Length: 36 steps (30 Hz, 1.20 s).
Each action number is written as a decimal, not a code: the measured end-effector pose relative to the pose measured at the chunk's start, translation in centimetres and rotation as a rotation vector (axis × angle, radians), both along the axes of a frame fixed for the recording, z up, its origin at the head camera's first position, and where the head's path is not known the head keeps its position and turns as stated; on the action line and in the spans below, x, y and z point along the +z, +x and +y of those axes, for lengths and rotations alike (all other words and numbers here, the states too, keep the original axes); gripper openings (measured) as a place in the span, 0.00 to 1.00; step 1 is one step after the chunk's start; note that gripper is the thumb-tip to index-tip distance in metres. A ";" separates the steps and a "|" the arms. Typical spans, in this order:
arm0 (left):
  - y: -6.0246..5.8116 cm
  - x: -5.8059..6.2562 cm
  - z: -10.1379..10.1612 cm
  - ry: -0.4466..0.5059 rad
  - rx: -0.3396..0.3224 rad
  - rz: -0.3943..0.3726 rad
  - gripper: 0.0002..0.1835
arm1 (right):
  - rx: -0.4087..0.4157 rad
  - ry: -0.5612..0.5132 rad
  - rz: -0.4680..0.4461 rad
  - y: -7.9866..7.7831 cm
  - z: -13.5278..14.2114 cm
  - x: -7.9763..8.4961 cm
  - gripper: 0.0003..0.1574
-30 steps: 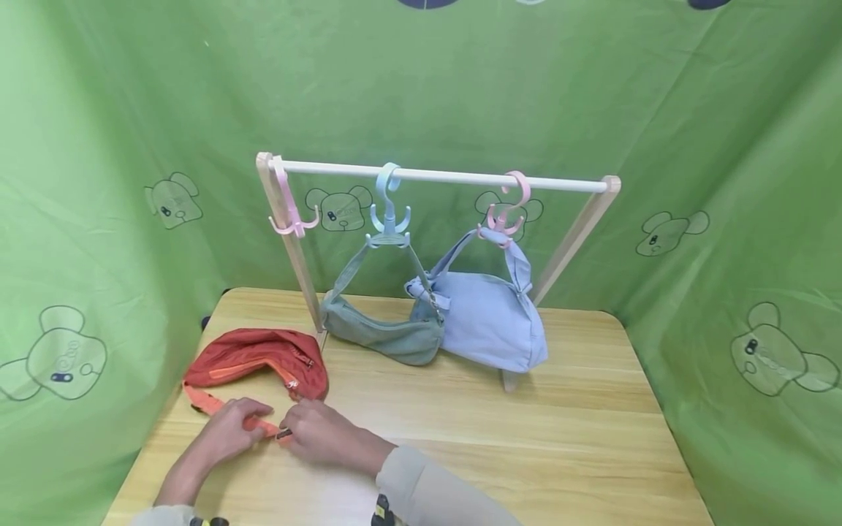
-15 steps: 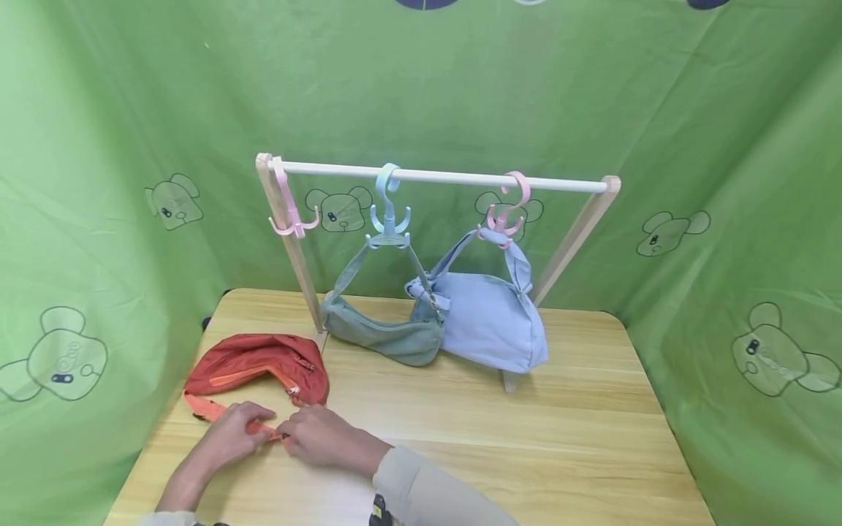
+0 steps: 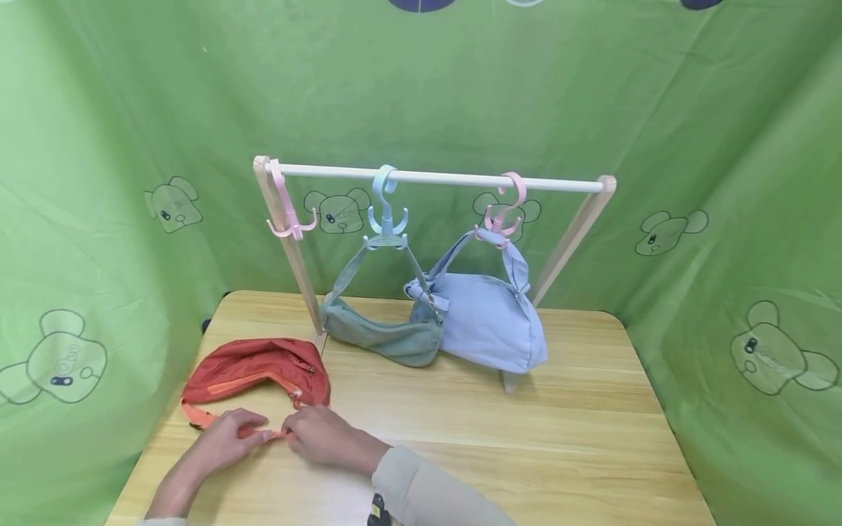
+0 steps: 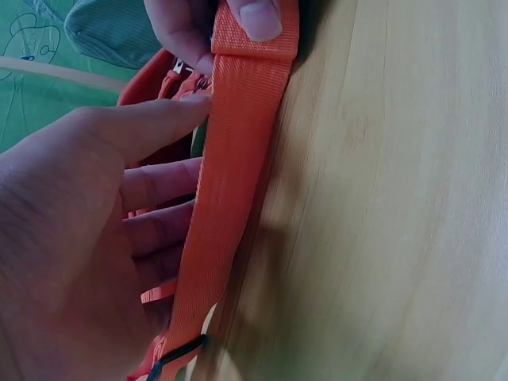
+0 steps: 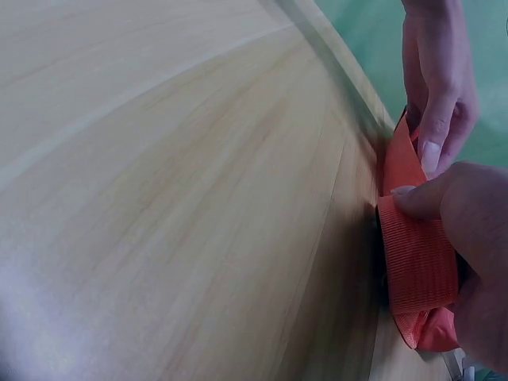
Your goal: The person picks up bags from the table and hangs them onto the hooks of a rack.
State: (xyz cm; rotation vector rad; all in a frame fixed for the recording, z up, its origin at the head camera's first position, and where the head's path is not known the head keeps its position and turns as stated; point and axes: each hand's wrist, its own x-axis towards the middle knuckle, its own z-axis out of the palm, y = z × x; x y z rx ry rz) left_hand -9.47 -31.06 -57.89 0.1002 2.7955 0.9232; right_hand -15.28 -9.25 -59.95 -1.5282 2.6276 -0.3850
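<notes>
A red crescent-shaped bag (image 3: 259,358) lies at the left of the table, its orange webbing strap (image 4: 226,167) drawn out toward me. My left hand (image 3: 226,438) holds the strap near its middle; in the left wrist view the thumb meets one edge and the other fingers go behind it. Close by, my right hand (image 3: 329,438) pinches the strap's doubled end, the thumb pressing on the webbing in the right wrist view. Part of a dark buckle under that fold is mostly hidden by the right hand.
Behind stands a wooden rack with a white rail (image 3: 447,177). A green bag (image 3: 388,336) hangs from a blue hook (image 3: 387,219), a light blue bag (image 3: 490,321) from a pink hook (image 3: 503,215). Another pink hook (image 3: 291,219) sits at the rail's left end. Green cloth surrounds the table.
The red bag has slid slightly toward me. My hands have shifted a little along with the strap, and the dark buckle seen earlier by the right fingers is now mostly covered.
</notes>
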 end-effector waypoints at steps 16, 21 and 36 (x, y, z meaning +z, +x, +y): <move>0.6 -0.1 -0.1 0.030 0.032 -0.023 0.14 | -0.080 -0.005 0.054 -0.3 0.9 0.1 0.10; 0.5 -0.3 -0.3 0.065 0.003 0.008 0.06 | -0.095 -0.014 0.043 -0.4 1.1 0.1 0.10; 0.0 0.0 -0.2 0.033 0.036 -0.070 0.04 | -0.113 -0.041 -0.021 -0.5 1.5 0.8 0.10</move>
